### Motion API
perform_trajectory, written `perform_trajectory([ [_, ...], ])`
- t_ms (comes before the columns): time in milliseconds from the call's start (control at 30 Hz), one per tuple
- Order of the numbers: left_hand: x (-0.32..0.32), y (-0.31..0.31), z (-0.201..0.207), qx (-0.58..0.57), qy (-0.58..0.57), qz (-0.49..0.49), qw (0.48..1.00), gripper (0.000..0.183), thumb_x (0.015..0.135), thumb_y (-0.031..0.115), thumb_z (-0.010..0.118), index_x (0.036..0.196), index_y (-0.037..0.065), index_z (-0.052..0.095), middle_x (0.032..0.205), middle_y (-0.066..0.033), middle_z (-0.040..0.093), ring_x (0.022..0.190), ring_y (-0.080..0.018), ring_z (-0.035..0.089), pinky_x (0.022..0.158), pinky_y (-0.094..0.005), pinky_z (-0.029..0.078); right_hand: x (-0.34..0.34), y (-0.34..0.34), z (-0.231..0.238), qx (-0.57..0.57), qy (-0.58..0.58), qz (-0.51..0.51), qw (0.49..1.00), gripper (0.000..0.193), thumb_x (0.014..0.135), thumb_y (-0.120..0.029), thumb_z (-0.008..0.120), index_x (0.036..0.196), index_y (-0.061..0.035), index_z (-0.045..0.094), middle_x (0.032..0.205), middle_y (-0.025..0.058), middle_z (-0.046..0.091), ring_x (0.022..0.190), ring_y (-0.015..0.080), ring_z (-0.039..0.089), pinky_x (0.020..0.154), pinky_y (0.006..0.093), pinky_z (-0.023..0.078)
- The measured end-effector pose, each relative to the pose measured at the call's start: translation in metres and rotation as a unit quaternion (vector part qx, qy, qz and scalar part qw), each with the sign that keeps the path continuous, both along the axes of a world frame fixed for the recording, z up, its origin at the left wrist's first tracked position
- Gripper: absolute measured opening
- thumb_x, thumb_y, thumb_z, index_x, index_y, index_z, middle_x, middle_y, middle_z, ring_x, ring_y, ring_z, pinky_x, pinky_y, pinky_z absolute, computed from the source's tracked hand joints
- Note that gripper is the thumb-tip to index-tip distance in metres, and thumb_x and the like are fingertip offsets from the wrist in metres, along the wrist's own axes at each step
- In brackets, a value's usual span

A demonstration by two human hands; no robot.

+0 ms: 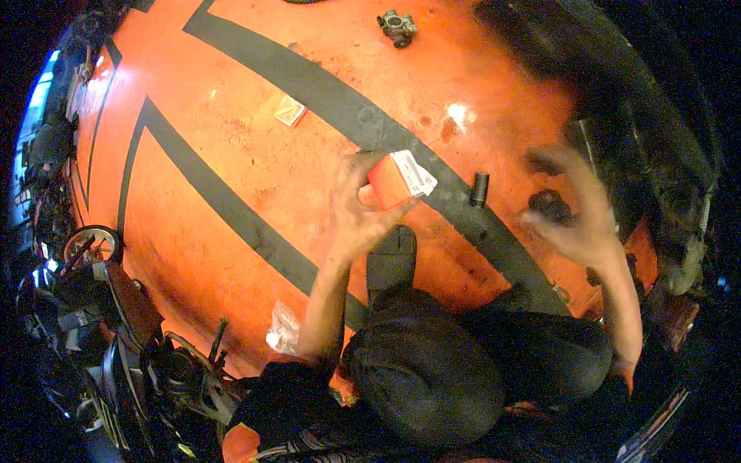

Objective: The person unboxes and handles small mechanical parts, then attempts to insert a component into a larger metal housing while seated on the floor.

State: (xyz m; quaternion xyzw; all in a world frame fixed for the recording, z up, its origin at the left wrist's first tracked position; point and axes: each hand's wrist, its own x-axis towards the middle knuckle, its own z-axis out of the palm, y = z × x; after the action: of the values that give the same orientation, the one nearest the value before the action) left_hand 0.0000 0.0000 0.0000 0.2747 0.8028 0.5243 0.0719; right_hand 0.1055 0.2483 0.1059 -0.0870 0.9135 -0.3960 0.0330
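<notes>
My left hand [351, 207] is closed around a small orange and white box [392, 182], held up over the orange floor. White flaps or papers show at the box's right end. Off to the right, my right hand [580, 212] is smeared by motion, its thumb and fingers spread wide. A dark round thing [549, 205] shows in the gap beside the thumb; I cannot tell whether it touches the hand or lies beyond it. Between the two hands, a short black cylinder [479, 189] is on the floor.
A metal part resembling a carburetor [397, 28] sits far ahead. A small flat pack [290, 110] lies left of centre, and a clear plastic bag [283, 328] is by my left forearm. Motorcycles [116, 324] line the left; a large dark shape [641, 116] bounds the right.
</notes>
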Motion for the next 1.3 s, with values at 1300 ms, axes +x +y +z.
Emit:
perform_trajectory([
  [1300, 0.026, 0.002, 0.003, 0.202, -0.147, -0.14, 0.958, 0.05, 0.069, 0.0, 0.077, 0.109, 0.003, 0.046, 0.115, -0.0099, 0.043, 0.103, -0.0237, 0.057, 0.079, -0.0344, 0.056, -0.01, -0.049, -0.055, -0.27, -0.1, 0.018, 0.957, 0.061, 0.083, -0.021, 0.07, 0.13, 0.0035, 0.041, 0.121, 0.0159, 0.052, 0.109, 0.0225, 0.056, 0.095, 0.034, 0.047],
])
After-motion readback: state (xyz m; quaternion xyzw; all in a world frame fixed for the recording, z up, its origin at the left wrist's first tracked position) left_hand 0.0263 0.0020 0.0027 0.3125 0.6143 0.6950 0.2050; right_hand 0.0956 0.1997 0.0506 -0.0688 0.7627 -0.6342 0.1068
